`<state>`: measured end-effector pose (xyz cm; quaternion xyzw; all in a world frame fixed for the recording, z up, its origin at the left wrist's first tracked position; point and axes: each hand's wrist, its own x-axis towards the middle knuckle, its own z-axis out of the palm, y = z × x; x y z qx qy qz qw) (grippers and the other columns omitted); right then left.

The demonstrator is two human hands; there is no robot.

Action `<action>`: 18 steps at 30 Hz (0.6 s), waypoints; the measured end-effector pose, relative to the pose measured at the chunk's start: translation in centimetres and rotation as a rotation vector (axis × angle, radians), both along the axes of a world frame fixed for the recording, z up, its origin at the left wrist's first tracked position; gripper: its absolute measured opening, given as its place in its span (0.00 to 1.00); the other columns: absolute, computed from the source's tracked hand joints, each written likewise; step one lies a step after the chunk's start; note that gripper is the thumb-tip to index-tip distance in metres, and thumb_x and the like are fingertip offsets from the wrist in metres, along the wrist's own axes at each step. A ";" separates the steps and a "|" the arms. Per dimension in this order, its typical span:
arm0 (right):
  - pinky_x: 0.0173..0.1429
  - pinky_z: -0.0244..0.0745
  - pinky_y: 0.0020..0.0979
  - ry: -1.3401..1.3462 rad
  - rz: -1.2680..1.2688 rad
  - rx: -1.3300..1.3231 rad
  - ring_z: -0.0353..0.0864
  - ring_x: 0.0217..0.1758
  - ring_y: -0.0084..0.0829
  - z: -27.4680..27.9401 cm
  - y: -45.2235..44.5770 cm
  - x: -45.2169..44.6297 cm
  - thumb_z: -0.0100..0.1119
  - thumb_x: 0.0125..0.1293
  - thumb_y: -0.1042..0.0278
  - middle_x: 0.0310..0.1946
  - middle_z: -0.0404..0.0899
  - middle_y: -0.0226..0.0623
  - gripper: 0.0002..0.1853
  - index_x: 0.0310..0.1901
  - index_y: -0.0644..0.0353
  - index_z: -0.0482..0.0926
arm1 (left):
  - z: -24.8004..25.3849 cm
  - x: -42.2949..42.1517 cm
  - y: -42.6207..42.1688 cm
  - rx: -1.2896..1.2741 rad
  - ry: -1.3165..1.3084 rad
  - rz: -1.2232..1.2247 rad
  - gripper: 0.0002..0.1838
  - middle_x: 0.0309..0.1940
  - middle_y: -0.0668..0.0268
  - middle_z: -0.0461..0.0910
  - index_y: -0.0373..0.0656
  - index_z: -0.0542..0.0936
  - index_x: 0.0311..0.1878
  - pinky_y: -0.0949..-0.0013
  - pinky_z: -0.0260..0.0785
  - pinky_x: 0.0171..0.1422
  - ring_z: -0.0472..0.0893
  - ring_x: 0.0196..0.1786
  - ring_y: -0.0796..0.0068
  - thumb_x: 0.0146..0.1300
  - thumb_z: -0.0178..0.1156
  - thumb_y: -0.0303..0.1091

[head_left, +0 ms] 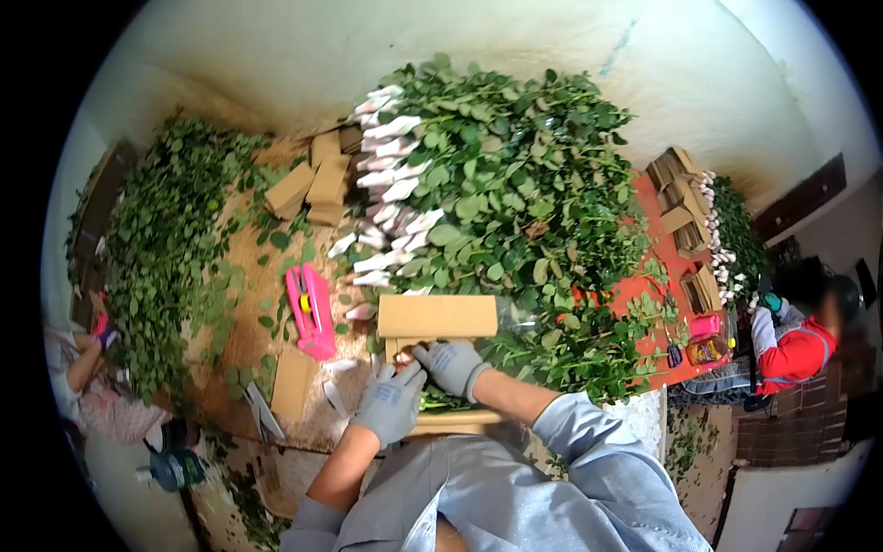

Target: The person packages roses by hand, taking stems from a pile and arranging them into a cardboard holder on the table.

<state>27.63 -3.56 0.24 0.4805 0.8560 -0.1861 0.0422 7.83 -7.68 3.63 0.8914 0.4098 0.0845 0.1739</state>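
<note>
The fingertips of both grey-gloved hands, the left [390,402] and the right [451,368], overlap at the small reddish thing between them, too small to identify. The opened brown cardboard piece [437,316] partly hides what lies beneath. At far right, the co-worker in the red top [793,354] has a blurred head; at far left, the other person's body [87,382] is cut off by the dark round border.

Red-sleeved person [798,354], bluish jug [177,469], pale wall [276,60]
</note>
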 end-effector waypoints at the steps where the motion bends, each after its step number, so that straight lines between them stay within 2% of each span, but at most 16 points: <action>1: 0.46 0.82 0.49 0.022 -0.004 0.001 0.89 0.46 0.49 0.0 0.0 0.3 0.54 0.71 0.61 0.51 0.84 0.46 0.22 0.66 0.50 0.75 | -0.1 0.1 -0.1 0.008 0.032 0.009 0.21 0.59 0.65 0.80 0.45 0.82 0.58 0.52 0.72 0.55 0.77 0.54 0.57 0.60 0.63 0.34; 5: 0.47 0.82 0.48 0.083 0.017 0.080 0.88 0.46 0.50 -1.8 0.3 0.7 0.56 0.70 0.62 0.49 0.84 0.49 0.21 0.64 0.50 0.77 | -1.0 -0.3 0.0 -0.056 0.042 -0.001 0.21 0.68 0.63 0.77 0.45 0.82 0.61 0.53 0.71 0.62 0.77 0.56 0.56 0.64 0.60 0.34; 6: 0.47 0.82 0.47 0.056 0.020 0.059 0.88 0.46 0.50 -1.3 0.6 0.6 0.56 0.70 0.62 0.49 0.84 0.49 0.21 0.63 0.50 0.77 | -0.9 -0.3 0.2 -0.039 0.050 -0.012 0.22 0.70 0.66 0.76 0.47 0.82 0.63 0.52 0.72 0.60 0.78 0.57 0.56 0.65 0.59 0.35; 8: 0.44 0.83 0.50 0.009 -0.001 0.041 0.89 0.45 0.50 0.4 0.2 0.2 0.56 0.70 0.62 0.50 0.85 0.49 0.18 0.60 0.50 0.79 | -0.4 -0.1 0.0 -0.080 0.068 0.012 0.20 0.70 0.67 0.77 0.48 0.83 0.60 0.51 0.72 0.61 0.78 0.56 0.56 0.67 0.57 0.36; 10: 0.42 0.83 0.51 -0.023 0.007 0.042 0.90 0.45 0.49 -0.3 0.1 -0.6 0.55 0.71 0.61 0.51 0.84 0.48 0.16 0.58 0.51 0.80 | -0.7 -0.1 0.0 -0.055 0.109 0.008 0.18 0.65 0.67 0.80 0.48 0.84 0.58 0.49 0.71 0.60 0.78 0.56 0.56 0.69 0.55 0.38; 11: 0.41 0.84 0.51 -0.003 0.015 0.037 0.90 0.46 0.49 1.0 0.1 -0.7 0.55 0.72 0.60 0.51 0.84 0.48 0.16 0.57 0.53 0.80 | 0.5 0.2 0.2 -0.127 0.188 -0.001 0.18 0.58 0.67 0.81 0.49 0.85 0.57 0.48 0.70 0.59 0.78 0.55 0.56 0.69 0.55 0.39; 12: 0.42 0.83 0.49 0.150 0.048 0.101 0.89 0.46 0.48 1.0 0.2 -0.6 0.54 0.72 0.60 0.51 0.84 0.48 0.15 0.54 0.56 0.80 | 0.6 0.3 0.5 -0.110 0.195 -0.019 0.18 0.58 0.67 0.81 0.49 0.85 0.57 0.48 0.70 0.59 0.78 0.55 0.56 0.69 0.55 0.39; 14: 0.45 0.83 0.45 0.243 0.041 0.224 0.89 0.44 0.48 3.5 1.0 -0.4 0.57 0.73 0.58 0.43 0.84 0.47 0.14 0.52 0.57 0.80 | 0.1 0.1 0.1 -0.059 0.195 -0.024 0.14 0.50 0.64 0.81 0.47 0.84 0.51 0.47 0.72 0.55 0.78 0.55 0.53 0.65 0.58 0.36; 15: 0.45 0.83 0.45 0.242 0.028 0.234 0.89 0.44 0.48 5.3 1.9 0.0 0.57 0.73 0.58 0.43 0.84 0.47 0.14 0.52 0.57 0.80 | -0.1 0.0 0.1 -0.055 0.159 -0.024 0.16 0.57 0.63 0.82 0.46 0.85 0.54 0.48 0.73 0.56 0.78 0.55 0.52 0.65 0.58 0.36; 16: 0.45 0.82 0.45 0.194 0.003 0.201 0.88 0.44 0.47 7.2 3.1 0.7 0.58 0.70 0.62 0.46 0.82 0.45 0.16 0.56 0.57 0.77 | -0.3 0.0 0.1 -0.047 0.160 -0.035 0.16 0.57 0.63 0.82 0.46 0.85 0.54 0.48 0.73 0.56 0.78 0.55 0.52 0.65 0.58 0.36; 17: 0.46 0.82 0.44 0.146 -0.019 0.166 0.87 0.44 0.47 8.5 4.2 1.4 0.59 0.67 0.66 0.48 0.81 0.44 0.19 0.59 0.56 0.75 | -0.4 0.1 0.1 -0.071 0.118 -0.017 0.19 0.63 0.65 0.80 0.48 0.84 0.59 0.49 0.72 0.59 0.78 0.56 0.53 0.67 0.56 0.36; 18: 0.49 0.82 0.44 0.149 -0.078 0.244 0.87 0.46 0.48 8.8 5.2 2.2 0.63 0.66 0.66 0.49 0.82 0.47 0.16 0.54 0.56 0.77 | -0.4 0.1 0.1 -0.096 0.077 0.002 0.22 0.68 0.68 0.78 0.49 0.84 0.63 0.50 0.70 0.63 0.77 0.56 0.53 0.68 0.55 0.36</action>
